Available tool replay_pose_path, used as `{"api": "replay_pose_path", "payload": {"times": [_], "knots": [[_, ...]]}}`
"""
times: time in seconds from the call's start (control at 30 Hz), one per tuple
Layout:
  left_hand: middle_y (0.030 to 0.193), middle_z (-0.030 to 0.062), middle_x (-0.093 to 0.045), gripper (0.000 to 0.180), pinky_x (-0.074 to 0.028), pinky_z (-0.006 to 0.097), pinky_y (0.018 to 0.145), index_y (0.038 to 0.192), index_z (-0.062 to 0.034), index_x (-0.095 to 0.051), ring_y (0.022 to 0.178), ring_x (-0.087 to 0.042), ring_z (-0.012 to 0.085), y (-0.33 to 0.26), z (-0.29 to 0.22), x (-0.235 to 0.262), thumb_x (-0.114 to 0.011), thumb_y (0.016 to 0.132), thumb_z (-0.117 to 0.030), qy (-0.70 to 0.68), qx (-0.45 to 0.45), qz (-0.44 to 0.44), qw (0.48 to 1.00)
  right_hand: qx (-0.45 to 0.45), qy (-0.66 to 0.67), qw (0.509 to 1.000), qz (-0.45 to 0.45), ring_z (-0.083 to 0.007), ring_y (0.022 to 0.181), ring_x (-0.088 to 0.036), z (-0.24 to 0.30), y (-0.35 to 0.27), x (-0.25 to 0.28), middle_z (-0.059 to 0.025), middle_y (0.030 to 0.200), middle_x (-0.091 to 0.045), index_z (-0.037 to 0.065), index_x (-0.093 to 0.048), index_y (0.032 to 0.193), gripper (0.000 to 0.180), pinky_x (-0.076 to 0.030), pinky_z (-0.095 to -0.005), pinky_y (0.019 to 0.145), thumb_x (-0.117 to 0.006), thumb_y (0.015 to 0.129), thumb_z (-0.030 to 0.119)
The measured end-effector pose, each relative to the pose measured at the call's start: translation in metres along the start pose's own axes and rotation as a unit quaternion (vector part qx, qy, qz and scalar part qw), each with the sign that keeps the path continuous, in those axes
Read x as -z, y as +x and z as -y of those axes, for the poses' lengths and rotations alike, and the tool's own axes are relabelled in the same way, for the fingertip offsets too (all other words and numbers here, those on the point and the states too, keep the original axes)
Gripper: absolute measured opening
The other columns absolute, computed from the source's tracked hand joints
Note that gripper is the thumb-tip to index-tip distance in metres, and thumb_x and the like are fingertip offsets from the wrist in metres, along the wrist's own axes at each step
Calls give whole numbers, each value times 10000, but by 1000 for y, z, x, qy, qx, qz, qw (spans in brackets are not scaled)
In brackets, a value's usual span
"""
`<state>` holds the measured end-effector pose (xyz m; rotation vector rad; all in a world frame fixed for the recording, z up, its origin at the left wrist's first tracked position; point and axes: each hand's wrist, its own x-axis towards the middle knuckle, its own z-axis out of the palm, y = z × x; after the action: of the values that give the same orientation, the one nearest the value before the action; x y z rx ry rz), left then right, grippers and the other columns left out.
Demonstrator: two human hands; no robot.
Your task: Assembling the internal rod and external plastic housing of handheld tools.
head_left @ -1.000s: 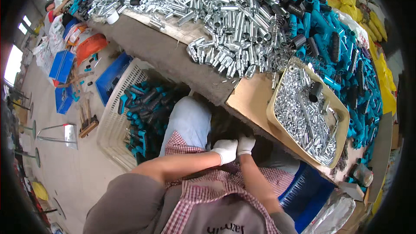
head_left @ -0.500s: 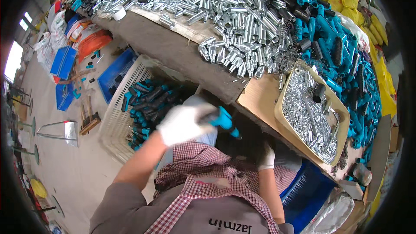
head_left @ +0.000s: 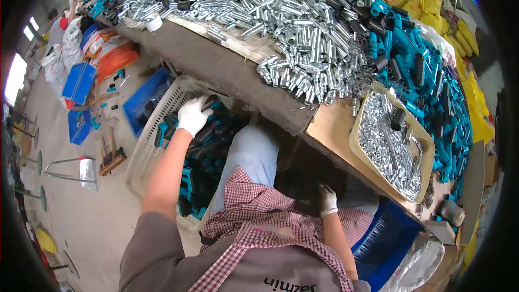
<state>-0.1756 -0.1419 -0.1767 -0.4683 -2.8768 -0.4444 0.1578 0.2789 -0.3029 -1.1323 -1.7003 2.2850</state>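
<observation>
Left hand: a white-gloved hand [head_left: 193, 116] is held over the basket, left of centre in the frame; its fingers are curled, nearly closed, around a dark piece [head_left: 211, 102].
Dark piece: it is gripped at the fingertips, above the far end of the basket; its lower part is hidden.
Right hand: a second gloved hand [head_left: 328, 201] is held beside the right leg, right of lower centre; its fingers are partly bent, and whether anything is grasped cannot be told against the shadow.
Basket: a cream perforated basket [head_left: 141, 158] is set left of the knee [head_left: 250, 154], filled with teal-and-black tools [head_left: 216, 130].
Bench: loose metal tubes [head_left: 308, 38] are heaped across the top of the frame; teal parts [head_left: 451, 124] are piled at right.
Tray: small metal pieces [head_left: 385, 140] are held in a cream tray [head_left: 354, 139], right of centre.
</observation>
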Motion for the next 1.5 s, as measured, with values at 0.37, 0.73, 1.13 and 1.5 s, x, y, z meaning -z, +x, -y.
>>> {"api": "replay_pose_path", "payload": {"times": [0.37,0.73,1.13,1.5], "knots": [[1266,167,-638,403,-476,463,993,1261,-110,-644,1142,-598,375,-25,8,-67,-578,885,-239,81,90,239,964,-71,-82,994,-17,-137,713,-596,28,-19,-31,-54,967,-688,14,-699,1136,271,-496,-250,661,-668,931,188],[1109,174,-717,339,-503,340,947,1132,-13,-714,1047,-680,266,38,-217,161,-677,874,-229,-265,-205,282,899,109,6,976,188,-198,1026,-648,183,-100,-84,-126,1131,-681,-56,-625,1228,315,-499,-321,950,-518,985,114],[1176,251,-666,543,-502,443,962,1192,-15,-636,1093,-648,392,191,-308,64,-669,799,-389,-15,-88,100,991,376,-178,893,170,-172,919,-684,256,-149,-108,-122,1011,-717,-6,-690,1109,228,-528,-289,841,-579,932,84],[815,48,-661,582,-469,248,517,1375,47,-507,606,-592,133,132,-285,98,-669,862,-175,-657,14,257,709,100,203,937,267,-182,861,-618,244,-128,-109,-136,1024,-667,-47,-555,1286,373,-516,-307,810,-484,1037,222]]}}
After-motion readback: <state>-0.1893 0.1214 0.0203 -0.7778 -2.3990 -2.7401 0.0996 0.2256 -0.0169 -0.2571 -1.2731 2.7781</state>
